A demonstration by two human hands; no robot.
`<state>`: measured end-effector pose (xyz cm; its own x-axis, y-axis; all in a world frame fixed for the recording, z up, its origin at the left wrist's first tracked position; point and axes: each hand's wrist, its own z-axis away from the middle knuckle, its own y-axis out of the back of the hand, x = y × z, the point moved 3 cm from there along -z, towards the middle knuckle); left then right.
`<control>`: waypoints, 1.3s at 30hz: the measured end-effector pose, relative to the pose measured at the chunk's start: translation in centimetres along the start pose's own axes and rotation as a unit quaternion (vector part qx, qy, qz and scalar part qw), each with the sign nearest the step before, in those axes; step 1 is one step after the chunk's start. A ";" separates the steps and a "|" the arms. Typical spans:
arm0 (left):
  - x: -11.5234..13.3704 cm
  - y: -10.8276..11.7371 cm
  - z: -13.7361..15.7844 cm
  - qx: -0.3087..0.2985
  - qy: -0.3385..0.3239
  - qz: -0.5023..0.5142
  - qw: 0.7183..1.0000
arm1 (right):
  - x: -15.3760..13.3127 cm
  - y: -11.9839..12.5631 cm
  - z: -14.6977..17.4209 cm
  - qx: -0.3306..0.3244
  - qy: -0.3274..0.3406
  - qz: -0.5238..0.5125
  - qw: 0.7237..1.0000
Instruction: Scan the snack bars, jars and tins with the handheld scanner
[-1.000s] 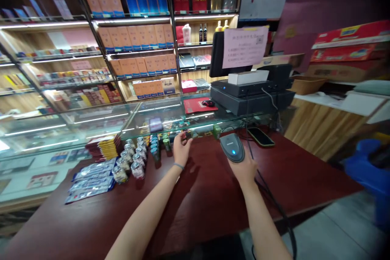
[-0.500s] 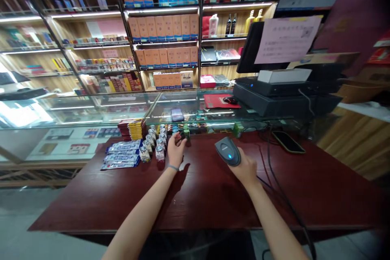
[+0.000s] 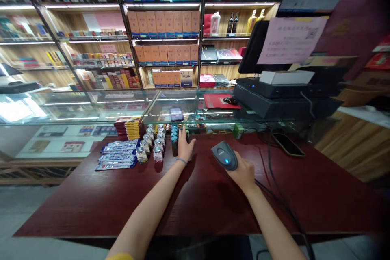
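Note:
My right hand (image 3: 244, 174) grips a dark grey barcode scanner (image 3: 222, 152) with a blue light lit on it; the cable trails off to the right. Over the far part of the counter, my left hand (image 3: 185, 148) reaches out, thumb apart and fingers stretched. It is beside a row of blue-topped tubes (image 3: 174, 139) and partly covers some green ones (image 3: 187, 133); whether it touches them I cannot tell. Left of these stand two rows of small jars (image 3: 158, 154) with silvery lids. Blue-and-white sachets (image 3: 117, 156) lie fanned out further left, near stacked red and yellow packets (image 3: 133, 128).
The dark red wooden counter (image 3: 201, 207) meets a glass display case (image 3: 128, 107). A phone (image 3: 288, 144) and loose cables lie at the right, below a monitor (image 3: 256, 46) and cash drawer. A small green box (image 3: 238, 131) stands by the glass. Stocked shelves rise behind.
My left hand has shifted right, from beside the jars to the green tubes, uncovering the row of blue-topped tubes. The right hand and scanner have moved slightly left in view.

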<state>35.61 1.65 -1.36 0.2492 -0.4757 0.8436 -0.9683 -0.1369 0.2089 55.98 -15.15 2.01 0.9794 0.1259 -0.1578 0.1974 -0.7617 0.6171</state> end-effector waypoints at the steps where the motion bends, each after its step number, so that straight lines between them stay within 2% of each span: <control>1: -0.4 -0.2 0.0 0.000 0.007 -0.005 1.000 | 0.0 0.0 0.0 0.003 -0.002 -0.002 1.000; 6: -1.7 -0.5 0.4 0.011 0.007 -0.015 1.000 | 0.2 -0.1 0.3 0.000 -0.033 -0.012 0.999; 13: -1.3 -0.4 0.6 0.009 -0.014 -0.033 0.999 | 0.7 -0.4 0.5 -0.012 -0.049 0.000 0.999; 16: -0.9 -0.5 0.7 -0.012 -0.013 -0.002 1.000 | 0.7 -0.4 0.7 -0.013 -0.049 -0.007 0.999; 18: -0.6 -0.5 0.8 -0.042 0.010 0.059 0.997 | 0.7 -0.4 0.8 -0.010 -0.044 -0.015 0.999; 20: -0.5 -0.7 1.1 -0.089 0.071 0.160 0.981 | 0.8 -0.3 1.0 -0.010 -0.038 -0.017 0.999; 23: -0.3 -1.0 1.4 -0.160 0.166 0.313 0.921 | 0.9 -0.2 1.3 -0.021 -0.017 -0.012 1.000; 26: -0.2 -0.9 1.6 -0.187 0.211 0.370 0.886 | 0.6 -0.4 1.5 -0.052 0.038 -0.004 0.998; 31: -0.5 -0.5 1.4 -0.187 0.230 0.374 0.879 | -0.8 -1.1 1.7 -0.134 0.121 0.012 0.983; 39: -1.1 -0.8 1.1 -0.196 0.229 0.387 0.871 | -1.3 -0.9 1.6 -0.143 0.127 -0.001 0.982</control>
<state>36.10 1.32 -2.97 -0.4262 0.1157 0.8972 -0.7968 0.4216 -0.4329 54.46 -15.64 0.37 0.9511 0.3084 0.0159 0.1669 -0.5565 0.8139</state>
